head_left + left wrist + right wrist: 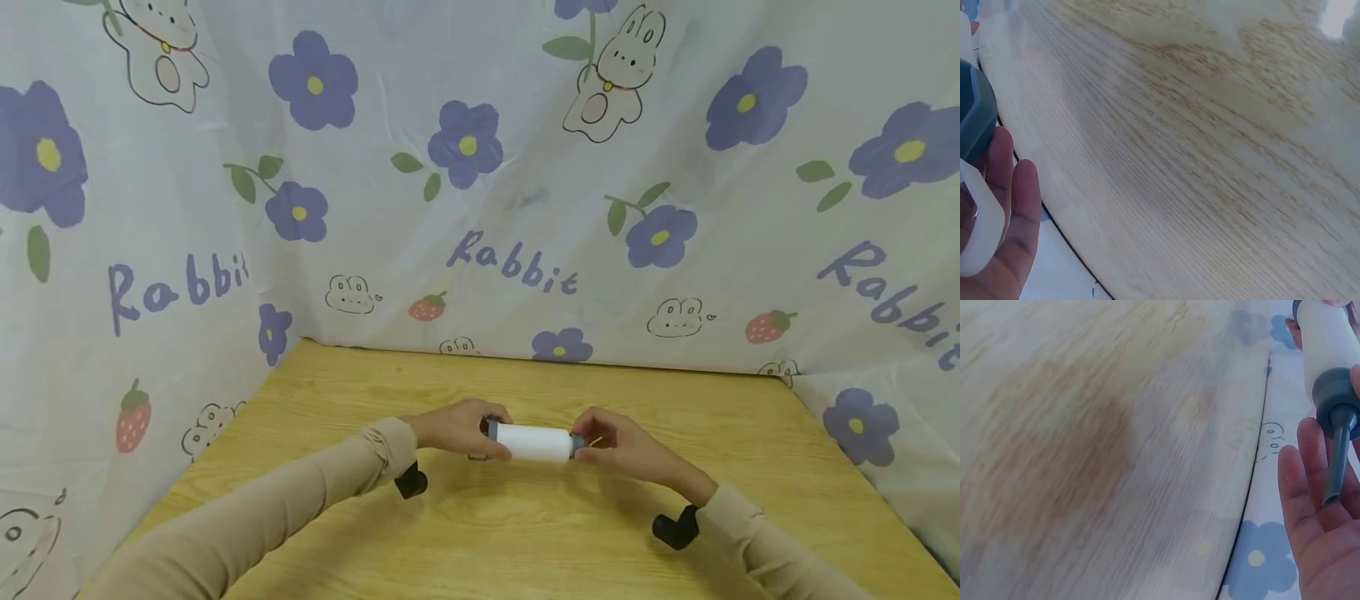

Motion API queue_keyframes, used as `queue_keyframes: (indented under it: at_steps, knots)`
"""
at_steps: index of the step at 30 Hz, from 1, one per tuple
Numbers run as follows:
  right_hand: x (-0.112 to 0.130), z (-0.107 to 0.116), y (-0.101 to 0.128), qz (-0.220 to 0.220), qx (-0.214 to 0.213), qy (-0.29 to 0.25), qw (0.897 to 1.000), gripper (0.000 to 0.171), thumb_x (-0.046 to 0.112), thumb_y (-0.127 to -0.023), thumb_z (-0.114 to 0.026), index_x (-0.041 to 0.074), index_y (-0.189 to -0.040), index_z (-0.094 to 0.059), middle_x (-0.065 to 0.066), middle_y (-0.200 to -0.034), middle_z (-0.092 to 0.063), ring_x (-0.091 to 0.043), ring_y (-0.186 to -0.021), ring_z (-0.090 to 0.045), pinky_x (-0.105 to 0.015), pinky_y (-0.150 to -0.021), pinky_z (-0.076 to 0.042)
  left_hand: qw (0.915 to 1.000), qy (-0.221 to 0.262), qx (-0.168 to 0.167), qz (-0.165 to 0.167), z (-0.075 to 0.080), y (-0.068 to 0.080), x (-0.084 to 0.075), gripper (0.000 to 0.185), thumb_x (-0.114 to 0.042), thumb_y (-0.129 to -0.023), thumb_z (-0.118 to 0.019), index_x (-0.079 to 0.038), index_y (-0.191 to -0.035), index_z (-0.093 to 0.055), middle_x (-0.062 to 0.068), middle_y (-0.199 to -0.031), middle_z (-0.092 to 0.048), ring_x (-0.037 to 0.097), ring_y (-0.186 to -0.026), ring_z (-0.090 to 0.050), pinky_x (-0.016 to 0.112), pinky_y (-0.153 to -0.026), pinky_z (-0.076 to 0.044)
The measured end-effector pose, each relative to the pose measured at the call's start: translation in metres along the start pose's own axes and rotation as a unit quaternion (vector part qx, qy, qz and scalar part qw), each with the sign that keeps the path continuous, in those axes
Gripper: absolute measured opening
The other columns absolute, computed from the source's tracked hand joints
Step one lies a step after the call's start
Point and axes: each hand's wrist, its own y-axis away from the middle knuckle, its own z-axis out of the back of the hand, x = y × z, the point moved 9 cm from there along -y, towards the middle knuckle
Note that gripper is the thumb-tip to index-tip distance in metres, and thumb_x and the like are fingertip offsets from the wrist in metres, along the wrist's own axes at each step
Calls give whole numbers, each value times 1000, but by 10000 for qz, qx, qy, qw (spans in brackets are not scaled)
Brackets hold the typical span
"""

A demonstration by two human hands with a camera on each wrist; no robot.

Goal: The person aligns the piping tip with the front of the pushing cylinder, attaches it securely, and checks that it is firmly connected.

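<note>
A white cylinder (533, 442) with dark grey ends is held level over the wooden table, between both hands. My left hand (459, 423) grips its left end, thumb along the front. In the left wrist view, that end shows a faceted grey collar (984, 112) and a white loop (991, 219) beside my fingers (1024, 200). My right hand (630, 446) pinches the grey cap (1333, 390) at the other end, fingertips beneath it. From this cap a thin grey spout (1337, 456) points toward my right palm.
The wood-grain table (480, 533) spreads under both arms. A white cloth (517, 200) printed with rabbits and purple flowers hangs along its back and sides. Black wrist mounts (677, 528) stick out below both beige sleeves (300, 500).
</note>
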Motion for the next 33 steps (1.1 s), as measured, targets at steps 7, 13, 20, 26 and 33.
queue_keyframes:
  at_steps: [7,13,20,26,33]
  knots:
    - [-3,3,2,-268,-42,-132,9995,26,22,-86,-60,9,-107,-54,-12,-105,-55,-21,-90,-58,-40,-76,-50,10000,84,-24,13,-1,0,-1,32,-42,-74,-69,-28,-101,-57,-6,-95,-58,13,-80,-56,28,-67,-48]
    - [-7,3,3,-555,60,-330,9979,27,25,-88,-56,8,-109,-56,-14,-102,-58,-23,-91,-59,-48,-79,-47,10000,84,-12,-1,-3,0,-2,31,-42,-75,-69,-28,-101,-57,-6,-96,-58,13,-80,-56,29,-66,-49]
    - [-8,4,3,-599,35,-567,9966,28,24,-91,-53,5,-110,-57,-16,-104,-58,-27,-90,-60,-48,-80,-47,10000,20,-56,-54,-1,1,-8,31,-42,-75,-68,-28,-101,-57,-7,-96,-59,12,-81,-57,28,-66,-49]
    - [-12,2,5,-702,32,-729,9949,30,25,-93,-49,1,-111,-54,-14,-103,-58,-37,-90,-59,-50,-79,-47,9999,41,-82,-139,-3,0,-7,31,-42,-75,-69,-28,-100,-57,-8,-95,-59,11,-80,-57,27,-66,-49]
    - [-14,-4,5,-737,287,-898,9928,32,26,-97,-39,0,-110,-51,-20,-93,-60,-44,-79,-57,-54,-71,-47,9998,7,-55,-203,-6,-1,-6,32,-43,-75,-68,-29,-101,-57,-8,-97,-58,11,-81,-57,27,-66,-49]
